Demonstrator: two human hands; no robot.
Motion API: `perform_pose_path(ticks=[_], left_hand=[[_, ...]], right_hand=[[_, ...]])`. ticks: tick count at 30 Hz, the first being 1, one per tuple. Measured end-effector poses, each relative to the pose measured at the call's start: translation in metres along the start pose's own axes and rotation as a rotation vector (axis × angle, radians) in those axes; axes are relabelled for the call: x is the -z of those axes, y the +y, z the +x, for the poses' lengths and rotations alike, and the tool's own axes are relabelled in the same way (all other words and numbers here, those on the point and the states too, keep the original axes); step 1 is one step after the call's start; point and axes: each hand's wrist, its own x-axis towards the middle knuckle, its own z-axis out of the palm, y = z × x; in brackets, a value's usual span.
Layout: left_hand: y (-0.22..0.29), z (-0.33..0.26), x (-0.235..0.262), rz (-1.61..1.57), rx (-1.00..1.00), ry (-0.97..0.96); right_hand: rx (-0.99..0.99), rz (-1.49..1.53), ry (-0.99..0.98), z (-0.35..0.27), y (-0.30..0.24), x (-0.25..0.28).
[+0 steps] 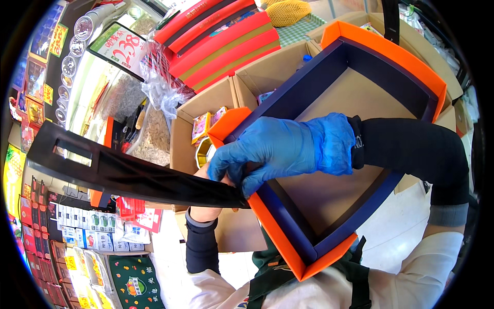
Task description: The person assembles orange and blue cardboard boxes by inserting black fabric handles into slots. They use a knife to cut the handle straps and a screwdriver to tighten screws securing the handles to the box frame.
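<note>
A large open box (288,242) with an orange outside and dark blue inner walls is held tilted in front of me. My right hand (272,149), in a blue glove, presses on the box's left wall near its corner. My left hand (208,203) is bare and mostly hidden under a long black flat strip (118,172) with rectangular cut-outs. It grips that strip where the strip meets the box's left edge. The strip sticks out to the left.
Open cardboard cartons (185,129) with small colourful packages stand behind the box. Red flat boxes (221,41) are stacked at the top. Shelves of packaged goods (87,232) and jars line the left side. A yellow net bag (288,11) lies at the top.
</note>
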Motion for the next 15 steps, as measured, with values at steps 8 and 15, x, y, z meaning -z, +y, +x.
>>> perform_pose_path(ticks=[8, 15], left_hand=[[0.006, 0.013, -0.011, -0.11, -0.179, -0.077], [0.001, 0.011, -0.003, -0.143, -0.293, -0.176]], right_hand=[[-0.195, -0.036, 0.048, 0.004, 0.01, 0.005], [-0.549, 0.142, -0.008, 0.009, 0.004, 0.003]])
